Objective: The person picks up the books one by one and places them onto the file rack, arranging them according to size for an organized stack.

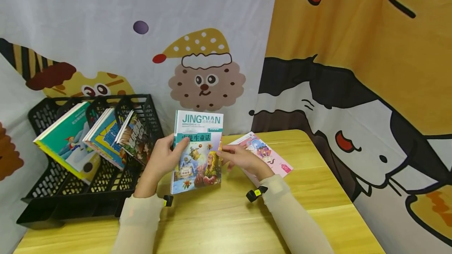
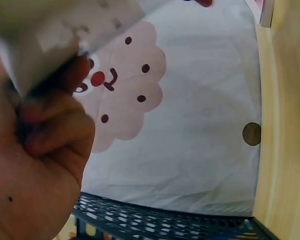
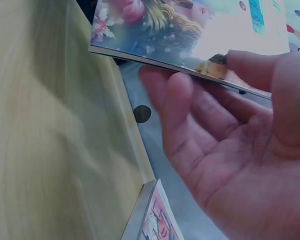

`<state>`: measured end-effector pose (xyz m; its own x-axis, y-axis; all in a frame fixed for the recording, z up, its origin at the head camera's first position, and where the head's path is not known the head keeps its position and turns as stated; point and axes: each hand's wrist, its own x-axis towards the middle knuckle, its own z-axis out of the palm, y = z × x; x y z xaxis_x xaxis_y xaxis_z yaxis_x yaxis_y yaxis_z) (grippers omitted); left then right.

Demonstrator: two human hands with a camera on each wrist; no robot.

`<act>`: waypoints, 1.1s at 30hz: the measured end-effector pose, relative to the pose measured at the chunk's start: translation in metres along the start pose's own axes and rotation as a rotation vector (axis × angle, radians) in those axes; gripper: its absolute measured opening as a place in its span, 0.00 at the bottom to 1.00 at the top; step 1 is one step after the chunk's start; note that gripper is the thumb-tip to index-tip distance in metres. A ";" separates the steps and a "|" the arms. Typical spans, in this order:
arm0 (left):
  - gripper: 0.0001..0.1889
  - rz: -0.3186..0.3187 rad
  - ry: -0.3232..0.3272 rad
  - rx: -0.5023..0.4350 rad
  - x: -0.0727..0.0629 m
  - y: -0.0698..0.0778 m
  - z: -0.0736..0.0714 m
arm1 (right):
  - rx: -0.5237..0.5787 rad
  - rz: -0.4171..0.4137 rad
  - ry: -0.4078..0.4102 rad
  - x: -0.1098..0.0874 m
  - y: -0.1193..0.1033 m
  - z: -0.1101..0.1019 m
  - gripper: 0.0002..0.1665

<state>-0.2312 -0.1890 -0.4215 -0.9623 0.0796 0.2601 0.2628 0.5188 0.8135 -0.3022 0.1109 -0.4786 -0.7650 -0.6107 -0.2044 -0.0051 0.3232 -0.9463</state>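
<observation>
A paperback book (image 1: pixel 197 160) with a white and teal top and a girl on its cover is held upright above the table, front toward the camera. My left hand (image 1: pixel 163 160) grips its left edge, thumb on the cover and the other fingers behind. At the right edge, my right hand (image 1: pixel 247 160) pinches the book; in the right wrist view the thumb (image 3: pixel 255 67) lies on the cover and the fingers sit underneath. Blurred in the left wrist view, the book (image 2: pixel 45 45) rises out of the left hand (image 2: pixel 35 165).
A black slotted book rack (image 1: pixel 70 207) stands on the left of the wooden table (image 1: pixel 212 226), with several books (image 1: pixel 70 140) leaning in it. A pink book (image 1: pixel 279 164) lies behind the right hand. A cartoon-printed curtain (image 1: pixel 205 11) hangs along the back.
</observation>
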 end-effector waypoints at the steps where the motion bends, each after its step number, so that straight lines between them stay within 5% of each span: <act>1: 0.23 0.012 0.016 0.024 -0.002 0.001 -0.002 | 0.006 -0.001 -0.010 0.000 0.000 0.001 0.28; 8: 0.22 0.106 0.118 0.131 -0.016 0.001 -0.016 | 0.014 -0.043 -0.088 0.004 0.002 0.011 0.28; 21: 0.15 0.319 0.468 0.313 -0.065 -0.017 -0.071 | -0.007 -0.068 -0.204 0.023 -0.003 0.058 0.26; 33: 0.15 0.285 0.633 0.233 -0.099 -0.026 -0.110 | 0.046 -0.054 -0.234 0.039 -0.015 0.114 0.26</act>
<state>-0.1346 -0.3041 -0.4109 -0.6154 -0.2325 0.7532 0.4070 0.7246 0.5562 -0.2591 -0.0002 -0.5007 -0.5945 -0.7787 -0.2007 -0.0082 0.2555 -0.9668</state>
